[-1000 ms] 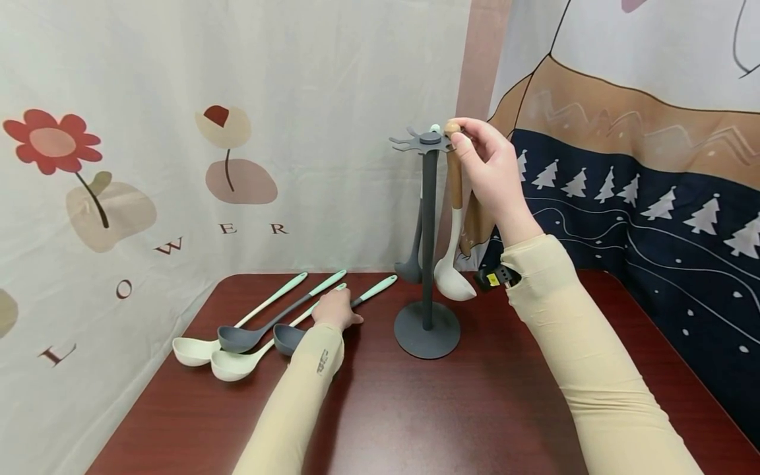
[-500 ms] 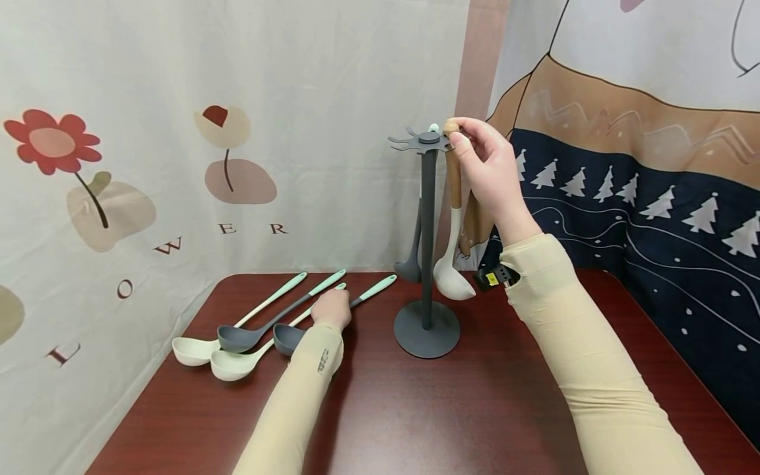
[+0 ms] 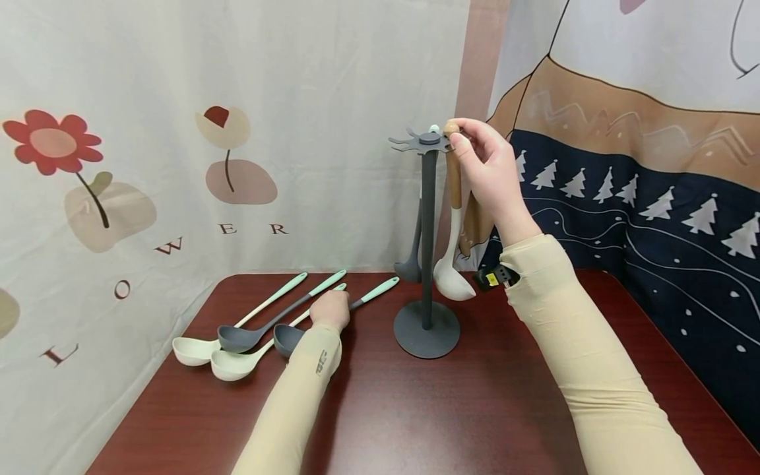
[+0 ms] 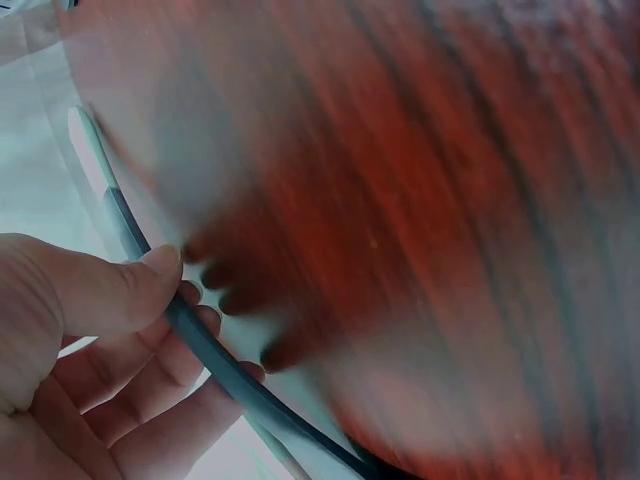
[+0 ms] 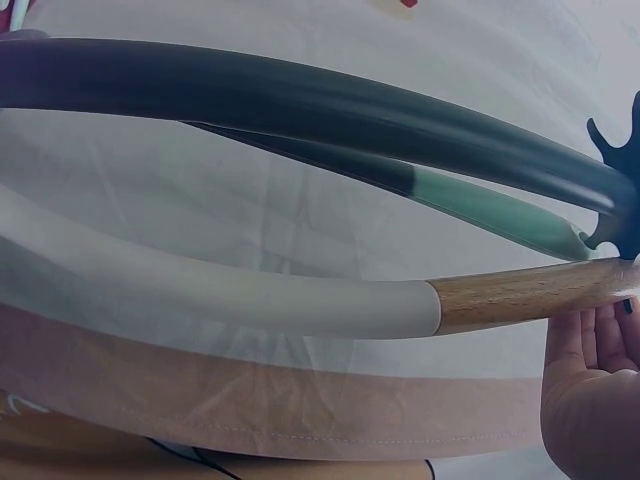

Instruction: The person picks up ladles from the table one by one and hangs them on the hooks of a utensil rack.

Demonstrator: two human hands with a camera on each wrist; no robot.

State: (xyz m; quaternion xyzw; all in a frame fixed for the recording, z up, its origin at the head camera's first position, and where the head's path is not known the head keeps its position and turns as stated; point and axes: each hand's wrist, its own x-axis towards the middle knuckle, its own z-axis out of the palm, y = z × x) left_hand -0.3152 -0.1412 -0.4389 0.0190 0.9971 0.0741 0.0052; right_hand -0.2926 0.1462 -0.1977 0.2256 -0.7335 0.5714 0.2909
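Observation:
In the head view my left hand [image 3: 330, 310] grips the shaft of a grey ladle with a mint handle [image 3: 379, 290], which lies on the table. The left wrist view shows the thumb on top of its grey shaft [image 4: 225, 370] and the fingers curled beneath. My right hand [image 3: 489, 165] pinches the top of the wooden handle of a white ladle [image 3: 454, 277]. This ladle hangs upright, bowl down, at the hooked top of the grey stand [image 3: 427, 244]. Its hook contact is hidden by my fingers. The right wrist view shows the wooden handle [image 5: 530, 292] against the hooks.
Another grey ladle [image 3: 410, 269] hangs behind the stand's pole. Left of my left hand lie two white ladles [image 3: 196, 351] and a grey one [image 3: 237, 338], side by side with mint handles pointing away. A printed curtain [image 3: 332, 132] closes off the table's back.
The left thumb, stretched out to the right a second ago, has folded in, and that hand now grips the grey ladle. My right hand and the hanging white ladle have stayed put.

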